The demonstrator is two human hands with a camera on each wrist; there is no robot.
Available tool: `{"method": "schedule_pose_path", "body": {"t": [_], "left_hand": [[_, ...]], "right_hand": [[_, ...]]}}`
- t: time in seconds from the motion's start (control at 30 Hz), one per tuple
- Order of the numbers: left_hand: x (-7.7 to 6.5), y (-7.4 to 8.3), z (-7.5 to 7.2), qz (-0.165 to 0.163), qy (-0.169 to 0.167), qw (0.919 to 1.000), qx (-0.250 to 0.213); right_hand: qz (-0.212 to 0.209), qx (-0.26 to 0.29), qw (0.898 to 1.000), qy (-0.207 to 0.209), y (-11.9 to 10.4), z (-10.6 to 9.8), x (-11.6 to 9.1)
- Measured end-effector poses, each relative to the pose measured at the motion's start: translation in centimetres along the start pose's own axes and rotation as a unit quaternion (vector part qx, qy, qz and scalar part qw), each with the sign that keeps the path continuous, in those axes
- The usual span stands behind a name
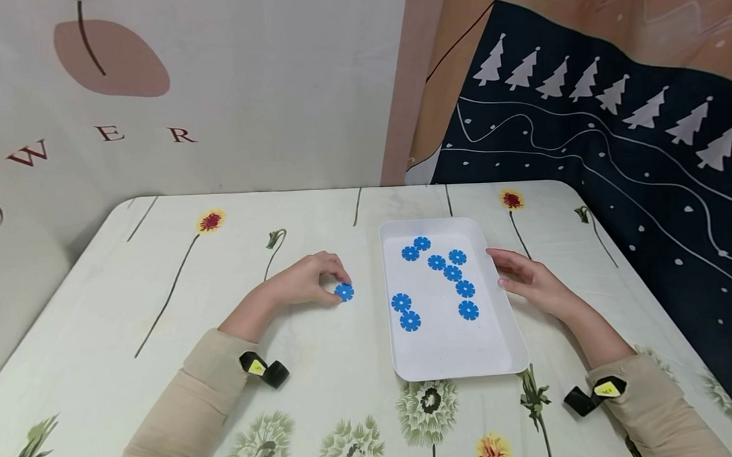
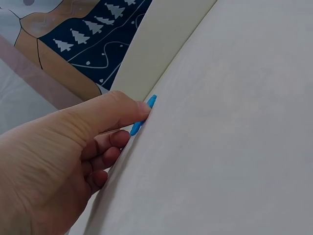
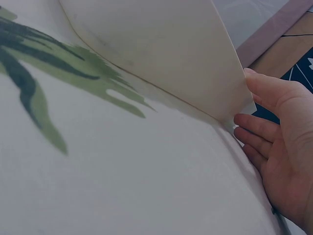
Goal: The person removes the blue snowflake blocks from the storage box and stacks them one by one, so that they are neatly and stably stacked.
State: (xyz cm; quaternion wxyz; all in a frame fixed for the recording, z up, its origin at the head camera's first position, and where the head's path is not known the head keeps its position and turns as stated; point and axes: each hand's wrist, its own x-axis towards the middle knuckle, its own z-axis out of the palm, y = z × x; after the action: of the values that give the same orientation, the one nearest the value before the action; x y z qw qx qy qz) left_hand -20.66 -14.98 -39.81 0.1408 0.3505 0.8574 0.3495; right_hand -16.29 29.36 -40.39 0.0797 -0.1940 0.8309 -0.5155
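My left hand [image 1: 310, 279] pinches a blue notched plastic disc [image 1: 345, 292] between thumb and fingers, close over the table left of the tray. In the left wrist view the same disc [image 2: 149, 104] shows edge-on at the thumb tip [image 2: 143, 110]. The white rectangular tray [image 1: 434, 360] lies to its right, with several more blue notched discs [image 1: 452, 273] spread inside, some touching or overlapping. My right hand [image 1: 534, 280] rests its fingertips against the tray's right side, fingers relaxed. From the right wrist, the tray's outer wall [image 3: 161, 49] meets thumb and fingers at its corner.
A white flower-printed cloth [image 1: 322, 364] covers the table. Behind it hangs a pale printed curtain [image 1: 288, 90], and at the right a dark cloth with tree shapes [image 1: 581, 154]. Each sleeve cuff bears a small black wrist camera [image 1: 276, 374].
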Motion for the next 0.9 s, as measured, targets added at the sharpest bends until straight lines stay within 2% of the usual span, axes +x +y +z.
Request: {"method": "schedule_pose_path", "body": {"t": [0.23, 0.37, 0.6, 0.73, 0.9], "left_hand": [[0.0, 0.1, 0.0, -0.019, 0.009, 0.9997, -0.009], [0.1, 0.4, -0.1, -0.012, 0.029, 0.9993, -0.020], [0.9, 2.5, -0.1, 0.053, 0.072, 0.9947, -0.052], [1.6, 3.6, 0.3, 0.093, 0.073, 0.9916, -0.054], [2.5, 4.6, 1.0, 0.141, 0.065, 0.9872, -0.033]], "right_hand": [[-0.004, 0.002, 1.000, 0.000, 0.1, 0.0, 0.1], [-0.008, 0.004, 1.000, -0.001, 0.1, 0.0, 0.0], [-0.010, 0.005, 1.000, 0.000, 0.1, 0.1, 0.0], [-0.006, 0.001, 1.000, 0.000, 0.1, 0.1, -0.1], [0.002, -0.003, 1.000, 0.003, 0.1, 0.0, -0.1]]}}
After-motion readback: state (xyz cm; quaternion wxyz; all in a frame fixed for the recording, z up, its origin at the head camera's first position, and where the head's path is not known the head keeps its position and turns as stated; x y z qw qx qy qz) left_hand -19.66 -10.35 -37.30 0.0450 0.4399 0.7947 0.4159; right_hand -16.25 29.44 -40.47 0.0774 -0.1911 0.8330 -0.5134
